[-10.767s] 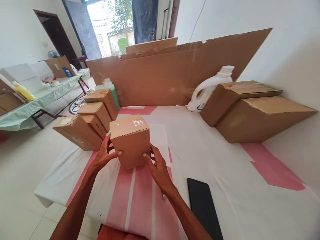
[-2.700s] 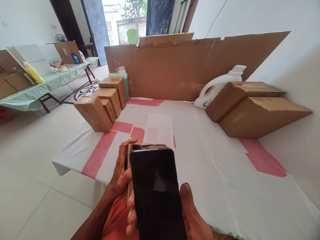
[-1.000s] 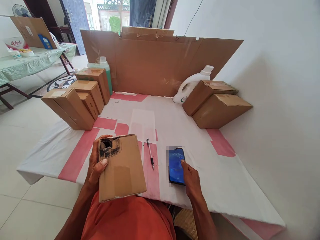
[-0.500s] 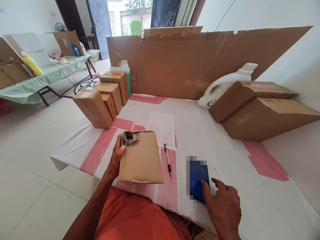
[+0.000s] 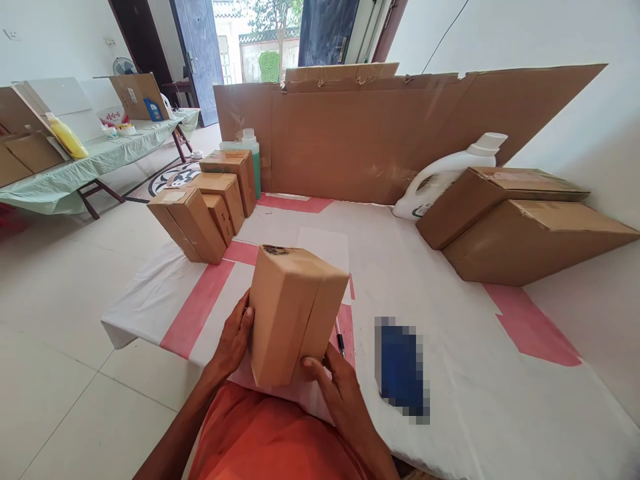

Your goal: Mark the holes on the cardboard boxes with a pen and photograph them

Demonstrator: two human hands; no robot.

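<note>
Far left of the hands, a second table under a green cover (image 5: 75, 177) is noted, with a yellow bottle (image 5: 63, 135) on it. Beyond the left hand, four small cartons (image 5: 200, 210) are counted in a cluster, with one green bottle (image 5: 251, 157) behind them.

The left hand (image 5: 231, 342) is laid flat, fingers spread, against the left face of a cardboard box (image 5: 293, 313). The box is held upright on its end at the near edge of the worktop (image 5: 440, 320), just above the lap, between both hands. A black scribbled patch is seen on its top corner. The right hand (image 5: 340, 390) is curled under the lower right corner, fingertips pressed to the cardboard.

Judged: stiff, light, dry card, not slippery; edges likely to dent if squeezed. Best gripped on opposite flat faces, as held.

One pen (image 5: 340, 340) lies just behind the right hand; one phone (image 5: 401, 370) lies right of it. Further right: one white jug (image 5: 440, 180) and two large cartons (image 5: 520, 223). A cardboard sheet (image 5: 380, 133) stands behind.
</note>
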